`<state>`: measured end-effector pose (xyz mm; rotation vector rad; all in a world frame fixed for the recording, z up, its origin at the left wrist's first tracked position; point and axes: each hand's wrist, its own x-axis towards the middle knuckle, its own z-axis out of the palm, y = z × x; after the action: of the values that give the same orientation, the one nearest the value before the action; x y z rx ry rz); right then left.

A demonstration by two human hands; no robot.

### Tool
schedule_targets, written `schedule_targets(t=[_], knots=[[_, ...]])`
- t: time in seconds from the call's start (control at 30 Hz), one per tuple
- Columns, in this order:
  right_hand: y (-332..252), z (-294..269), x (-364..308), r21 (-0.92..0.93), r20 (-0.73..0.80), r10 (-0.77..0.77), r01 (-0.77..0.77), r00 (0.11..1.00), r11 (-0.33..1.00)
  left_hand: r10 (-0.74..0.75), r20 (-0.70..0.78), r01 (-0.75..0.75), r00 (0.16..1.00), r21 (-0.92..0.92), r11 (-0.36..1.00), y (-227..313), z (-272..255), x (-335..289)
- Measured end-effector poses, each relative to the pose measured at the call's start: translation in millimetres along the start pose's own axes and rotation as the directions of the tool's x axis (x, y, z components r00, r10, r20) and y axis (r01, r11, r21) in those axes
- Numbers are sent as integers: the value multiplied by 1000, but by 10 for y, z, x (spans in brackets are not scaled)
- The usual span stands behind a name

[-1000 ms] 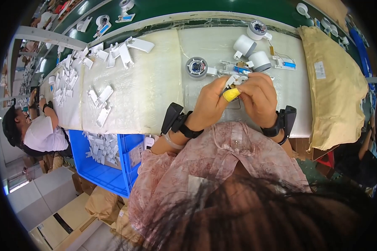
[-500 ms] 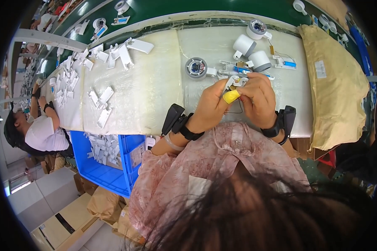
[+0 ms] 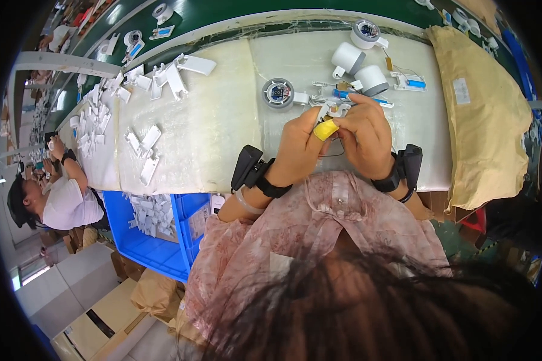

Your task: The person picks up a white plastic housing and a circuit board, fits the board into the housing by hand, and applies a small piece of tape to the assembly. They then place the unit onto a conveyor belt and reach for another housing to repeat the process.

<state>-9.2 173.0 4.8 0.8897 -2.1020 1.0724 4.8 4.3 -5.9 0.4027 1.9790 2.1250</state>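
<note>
My left hand [image 3: 300, 144] is closed around a small white plastic part [image 3: 331, 110], with a yellow wrap [image 3: 326, 129] at its thumb tip. My right hand [image 3: 367, 133] meets it from the other side, fingertips pinched at the same part. A thin dark wire [image 3: 333, 154] loops below the fingers. Just beyond the hands lie a white bracket with a blue cylindrical cell [image 3: 341, 94] and a round white-and-grey housing [image 3: 278, 94] showing a circuit board. Two white cup-shaped housings [image 3: 348, 58] [image 3: 372, 80] rest on their sides behind them. What the fingertips touch inside the part is hidden.
Another open housing [image 3: 365, 33] and a wired bracket with a blue cell [image 3: 415, 83] lie farther right. A brown paper sheet [image 3: 479, 120] covers the right edge. White plastic pieces [image 3: 143, 147] are spread left; a blue crate [image 3: 144, 243] stands below. A co-worker [image 3: 69, 201] sits far left.
Both hands stay together on the white part, with the right fingers shifted slightly. The whole view has moved a little. At far left, the co-worker's arms have changed position.
</note>
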Motion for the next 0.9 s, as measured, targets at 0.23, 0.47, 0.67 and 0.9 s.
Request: schedule_targets(t=[0.23, 0.47, 0.67, 0.9], knots=[[-34, -82, -42, 15, 0, -63, 63, 998, 998, -44, 58, 44, 997, 1, 999, 47, -2, -39], [-39, -169, -53, -71, 13, -98, 99, 995, 993, -28, 47, 22, 999, 123, 992, 120, -15, -40], [-38, -170, -59, -62, 28, -78, 80, 997, 995, -27, 48, 17, 999, 193, 981, 116, -27, -43], [-39, -115, -74, -74, 10, -70, 70, 998, 995, 14, 53, -25, 998, 205, 978, 101, -41, -56]])
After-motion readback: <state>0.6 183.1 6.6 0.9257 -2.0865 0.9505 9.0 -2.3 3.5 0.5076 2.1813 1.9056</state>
